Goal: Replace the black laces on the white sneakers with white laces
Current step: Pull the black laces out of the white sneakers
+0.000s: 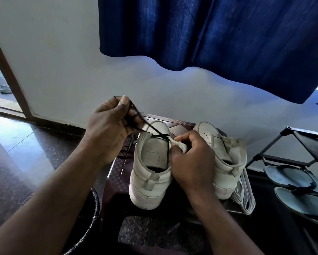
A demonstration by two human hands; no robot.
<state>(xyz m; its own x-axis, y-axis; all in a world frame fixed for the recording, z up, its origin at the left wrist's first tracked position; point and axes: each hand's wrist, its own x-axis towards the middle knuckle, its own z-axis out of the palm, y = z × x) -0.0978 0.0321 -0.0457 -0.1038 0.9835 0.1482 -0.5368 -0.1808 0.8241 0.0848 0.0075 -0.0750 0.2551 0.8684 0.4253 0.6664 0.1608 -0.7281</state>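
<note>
Your sneakers (150,173) look like matt, scuffed white leather or an imitation of it. The black lace (155,129) you hold is thin cord, and the white laces (244,196) are flat woven cloth. The brown desk (115,173) is glossy embossed plastic, the floor (16,140) polished stone, the curtain (209,34) blue cloth.

Left hand (106,129) pulls black lace (150,130) taut from left sneaker (150,168); right hand (193,161) grips its eyelet flap.
</note>
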